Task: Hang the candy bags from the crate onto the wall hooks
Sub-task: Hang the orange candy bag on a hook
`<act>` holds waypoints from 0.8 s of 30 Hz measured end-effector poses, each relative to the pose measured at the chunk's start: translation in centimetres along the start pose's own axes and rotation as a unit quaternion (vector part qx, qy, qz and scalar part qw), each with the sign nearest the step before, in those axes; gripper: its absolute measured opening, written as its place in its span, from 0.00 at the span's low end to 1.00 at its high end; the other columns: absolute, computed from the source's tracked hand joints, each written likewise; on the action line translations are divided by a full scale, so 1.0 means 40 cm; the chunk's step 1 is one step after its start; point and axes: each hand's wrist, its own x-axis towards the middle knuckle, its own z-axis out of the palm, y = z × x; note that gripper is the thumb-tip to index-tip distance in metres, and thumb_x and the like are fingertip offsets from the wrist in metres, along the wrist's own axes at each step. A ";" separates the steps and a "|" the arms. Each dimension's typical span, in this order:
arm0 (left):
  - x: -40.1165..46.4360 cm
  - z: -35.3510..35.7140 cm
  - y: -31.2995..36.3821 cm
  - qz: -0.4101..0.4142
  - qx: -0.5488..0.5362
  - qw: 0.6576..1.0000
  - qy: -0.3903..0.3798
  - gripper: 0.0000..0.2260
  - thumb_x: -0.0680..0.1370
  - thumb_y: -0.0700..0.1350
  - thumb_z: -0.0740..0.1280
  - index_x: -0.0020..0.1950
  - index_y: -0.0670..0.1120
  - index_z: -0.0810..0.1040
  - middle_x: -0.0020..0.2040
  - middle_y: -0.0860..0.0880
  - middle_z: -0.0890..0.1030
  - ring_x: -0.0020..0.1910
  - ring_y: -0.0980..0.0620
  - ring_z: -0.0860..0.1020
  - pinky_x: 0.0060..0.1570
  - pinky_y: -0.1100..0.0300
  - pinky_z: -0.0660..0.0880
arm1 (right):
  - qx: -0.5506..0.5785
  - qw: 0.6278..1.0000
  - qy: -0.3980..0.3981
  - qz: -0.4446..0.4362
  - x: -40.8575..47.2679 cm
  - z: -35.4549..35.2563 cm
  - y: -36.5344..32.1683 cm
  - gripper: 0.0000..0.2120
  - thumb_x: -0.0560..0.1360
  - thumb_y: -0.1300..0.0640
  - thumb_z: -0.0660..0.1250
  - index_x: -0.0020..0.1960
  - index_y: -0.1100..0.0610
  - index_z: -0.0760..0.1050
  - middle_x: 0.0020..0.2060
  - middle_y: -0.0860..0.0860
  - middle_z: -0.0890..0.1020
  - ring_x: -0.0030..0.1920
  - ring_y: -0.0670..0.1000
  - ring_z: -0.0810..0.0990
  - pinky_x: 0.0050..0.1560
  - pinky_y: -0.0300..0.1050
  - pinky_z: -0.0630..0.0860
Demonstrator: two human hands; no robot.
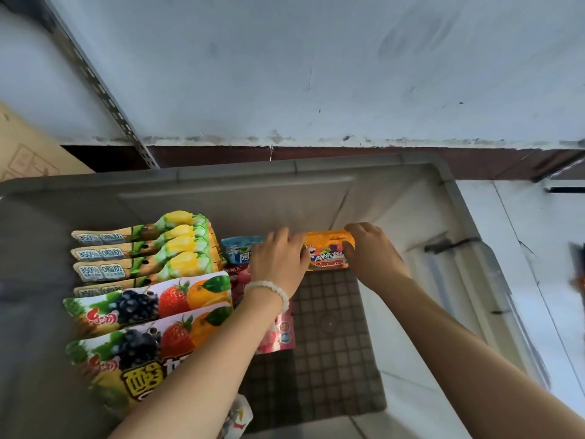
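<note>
- Right hand, centre-right of frame: fingers curl over the top right end of the orange candy bag, thumb on its front. Holding it.
- Left hand, white bead bracelet on the wrist: fingers bent over the bag's left end, steadying or gripping; thumb hidden, so grip not certain.
- Orange bag stands upright at the far wall of the grey crate, mid-frame.
- Step, my read: pick-up from the crate, hang not yet begun.
- Next move calls for lifting the bag clear of the rim and finding its hang hole. No hooks in view; only a bare wall across the top.
- Neighbours: blue bag just left of the left hand, pink bag under the left forearm, yellow-green bags and fruit-print bags stacked at left.
- Perforated metal upright upper left, cardboard box at the left edge.
- Nothing blocks a straight lift.
</note>
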 end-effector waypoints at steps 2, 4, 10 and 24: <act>0.006 0.013 -0.003 0.010 -0.007 1.000 0.015 0.13 0.79 0.54 0.56 0.56 0.49 0.74 0.50 0.48 0.76 0.48 0.49 0.75 0.44 0.55 0.74 | -0.005 1.000 0.004 0.002 0.014 0.009 0.002 0.17 0.78 0.57 0.57 0.66 0.57 0.69 0.63 0.54 0.72 0.63 0.55 0.68 0.59 0.49 0.69; 0.005 0.025 -0.007 0.023 0.000 0.999 0.033 0.14 0.79 0.54 0.57 0.53 0.48 0.76 0.48 0.48 0.77 0.45 0.49 0.76 0.42 0.56 0.73 | -0.027 1.000 0.006 -0.008 0.023 0.015 0.001 0.16 0.78 0.58 0.57 0.65 0.57 0.70 0.62 0.54 0.72 0.63 0.55 0.67 0.60 0.49 0.67; 0.012 0.062 -0.011 0.046 -0.009 0.998 0.051 0.12 0.79 0.53 0.59 0.50 0.47 0.79 0.46 0.47 0.78 0.44 0.47 0.76 0.42 0.52 0.74 | -0.074 0.997 0.001 -0.020 0.035 0.035 0.007 0.13 0.79 0.55 0.56 0.59 0.55 0.75 0.56 0.52 0.76 0.60 0.56 0.66 0.56 0.48 0.64; -0.049 -0.006 -0.020 0.066 -0.058 0.992 0.088 0.04 0.73 0.45 0.70 0.44 0.45 0.82 0.43 0.47 0.78 0.42 0.47 0.76 0.36 0.55 0.75 | -0.005 0.999 0.041 -0.035 -0.010 -0.018 -0.011 0.12 0.79 0.52 0.57 0.55 0.52 0.78 0.52 0.49 0.79 0.58 0.54 0.69 0.55 0.50 0.63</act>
